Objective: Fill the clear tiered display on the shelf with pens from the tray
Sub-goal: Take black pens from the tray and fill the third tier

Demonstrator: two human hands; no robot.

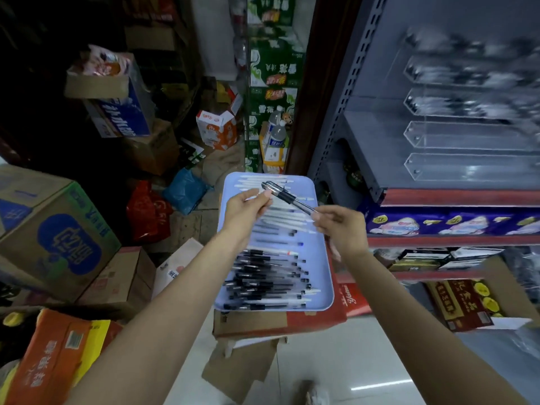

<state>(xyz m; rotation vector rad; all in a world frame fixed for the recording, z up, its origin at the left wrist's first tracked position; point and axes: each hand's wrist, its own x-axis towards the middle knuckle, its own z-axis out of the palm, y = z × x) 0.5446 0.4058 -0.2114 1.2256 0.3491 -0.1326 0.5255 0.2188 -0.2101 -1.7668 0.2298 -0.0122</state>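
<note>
The person holds one black pen (pixel 287 196) above the tray (pixel 321 276), the left hand (pixel 247 210) pinching its cap end and the right hand (pixel 340 226) pinching its tip. The tray, resting on a red box (pixel 315 321), carries white pens (pixel 280 217) at the far end and black pens (pixel 263 285) at the near end. The display (pixel 455 135) stands on the shelf (pixel 455 197) to the right, its lower tiers without pens.

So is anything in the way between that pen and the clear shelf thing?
Nothing visible blocks it. Both hands hold the black pen over the tray, and the clear tiered display sits up to the right with open air between.
</note>
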